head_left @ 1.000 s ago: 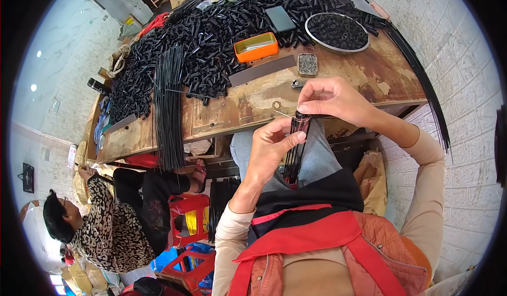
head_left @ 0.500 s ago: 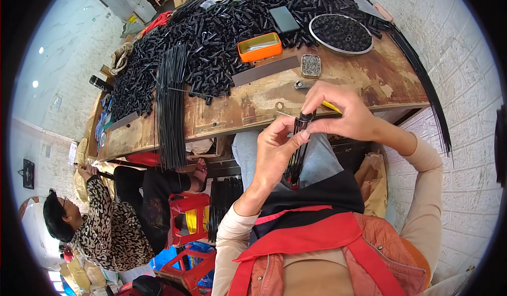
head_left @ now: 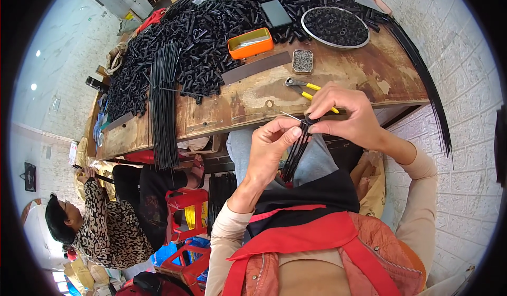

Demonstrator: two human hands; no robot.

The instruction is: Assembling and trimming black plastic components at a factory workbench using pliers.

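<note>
Your right hand (head_left: 346, 114) is lifting off the pliers (head_left: 309, 89) at the bench's (head_left: 237, 106) near edge, pinching the rod bundle (head_left: 296, 151) your left hand (head_left: 272, 148) is gripping.

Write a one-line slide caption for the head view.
Both hands, left hand and right hand, pinch a bundle of thin black rods beside a wooden workbench heaped with black tubes.

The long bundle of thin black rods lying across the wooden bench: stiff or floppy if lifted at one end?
The bundle of thin black rods likely sags: its overhanging ends droop past the wooden bench edge. Loose strands would probably splay.
</note>
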